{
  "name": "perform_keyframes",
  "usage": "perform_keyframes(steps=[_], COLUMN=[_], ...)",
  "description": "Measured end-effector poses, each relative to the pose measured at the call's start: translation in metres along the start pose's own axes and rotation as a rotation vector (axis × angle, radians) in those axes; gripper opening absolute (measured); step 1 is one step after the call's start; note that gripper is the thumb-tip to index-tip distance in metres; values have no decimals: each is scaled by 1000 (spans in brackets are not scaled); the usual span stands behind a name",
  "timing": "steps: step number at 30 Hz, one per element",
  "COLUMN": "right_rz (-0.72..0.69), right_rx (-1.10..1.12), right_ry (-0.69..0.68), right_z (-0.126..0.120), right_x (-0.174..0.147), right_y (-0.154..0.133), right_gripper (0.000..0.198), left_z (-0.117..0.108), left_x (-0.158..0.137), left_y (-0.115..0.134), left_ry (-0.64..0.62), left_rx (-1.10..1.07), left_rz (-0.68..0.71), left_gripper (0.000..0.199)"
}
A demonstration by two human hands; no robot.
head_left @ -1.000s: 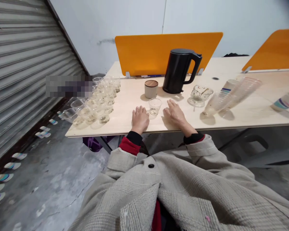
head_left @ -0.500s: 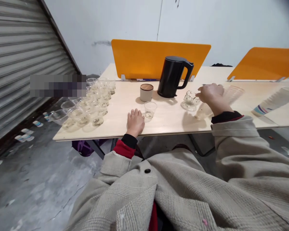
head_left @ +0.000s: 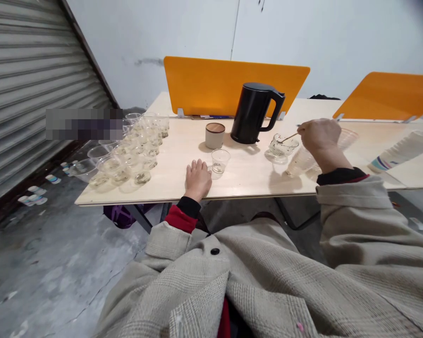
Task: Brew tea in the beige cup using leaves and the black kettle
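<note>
My left hand (head_left: pixel 198 180) lies on the table with its fingers stretched out, close beside a clear plastic cup (head_left: pixel 220 159) that has a few dark bits at its bottom. In my right hand (head_left: pixel 320 136) the fingers pinch a small, thin wooden spoon (head_left: pixel 289 137). Its far end is down in a ribbed glass bowl (head_left: pixel 285 148) on a clear saucer, with dark flakes like tea leaves inside; the bowl of the spoon is hard to make out. Below this hand a stack of clear plastic cups (head_left: pixel 298 162) lies on its side, partly hidden.
Several clear cups (head_left: pixel 141 155) with dark bits crowd the table's left end. A black kettle (head_left: pixel 252 112) and a beige canister (head_left: pixel 215 136) with a wooden lid stand before an orange divider (head_left: pixel 204 87). A wrapped sleeve of cups (head_left: pixel 403 150) lies at right.
My right hand has drawn back to the right from over the glass bowl, bringing the wooden spoon's handle into sight. My left hand stays in place.
</note>
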State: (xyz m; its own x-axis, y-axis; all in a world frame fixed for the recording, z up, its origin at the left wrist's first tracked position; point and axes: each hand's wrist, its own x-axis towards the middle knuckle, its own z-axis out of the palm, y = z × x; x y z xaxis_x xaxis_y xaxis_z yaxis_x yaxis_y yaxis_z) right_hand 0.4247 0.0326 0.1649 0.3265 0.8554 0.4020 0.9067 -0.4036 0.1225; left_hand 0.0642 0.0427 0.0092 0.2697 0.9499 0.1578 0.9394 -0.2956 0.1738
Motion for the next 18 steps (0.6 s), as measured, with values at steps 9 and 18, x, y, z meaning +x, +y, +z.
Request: perform_keyframes(steps=[9,18], right_rz=[-163,-518], right_rx=[728,561], right_ry=[289,112], right_z=[-39,-23], right_x=[-61,-74], right_y=[-38,-124], right_gripper=[16,29], left_z=[3,2], left_x=[2,1], left_y=[0,1], left_ry=[-9,-22], left_rx=[-13,-12], left_rz=[-6,1], left_gripper=[60,59])
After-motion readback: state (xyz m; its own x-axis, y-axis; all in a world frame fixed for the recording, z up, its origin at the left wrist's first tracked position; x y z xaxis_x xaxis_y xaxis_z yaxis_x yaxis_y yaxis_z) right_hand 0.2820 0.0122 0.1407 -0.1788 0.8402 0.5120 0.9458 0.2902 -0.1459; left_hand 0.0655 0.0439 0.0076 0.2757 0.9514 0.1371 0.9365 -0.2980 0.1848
